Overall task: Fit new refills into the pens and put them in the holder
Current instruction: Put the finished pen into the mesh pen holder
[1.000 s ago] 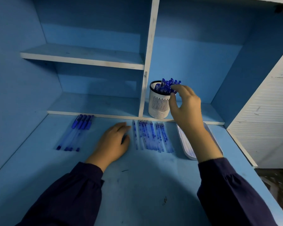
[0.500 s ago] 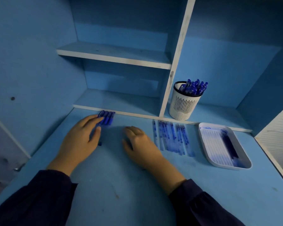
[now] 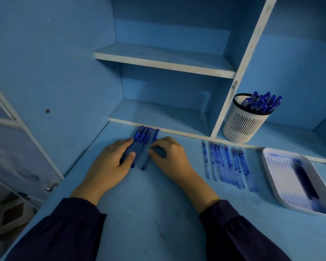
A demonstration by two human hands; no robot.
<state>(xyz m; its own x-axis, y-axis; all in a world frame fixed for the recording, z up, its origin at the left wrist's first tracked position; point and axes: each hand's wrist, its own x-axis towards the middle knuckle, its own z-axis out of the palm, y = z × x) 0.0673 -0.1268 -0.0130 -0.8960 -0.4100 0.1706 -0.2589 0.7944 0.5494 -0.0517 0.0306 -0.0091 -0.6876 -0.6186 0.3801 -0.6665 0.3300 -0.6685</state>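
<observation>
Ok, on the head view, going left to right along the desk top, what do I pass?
Left hand → loose pens → right hand → row of refills → white tray.

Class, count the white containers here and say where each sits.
2. The pen holder stands on the low shelf at right; the tray lies on the desk nearer the camera, partly cut off.

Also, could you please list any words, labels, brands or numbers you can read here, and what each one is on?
None can be read.
Any print on the loose pens or those in the holder is too small and blurred.
The refills, tray and shelves show no lettering.
</observation>
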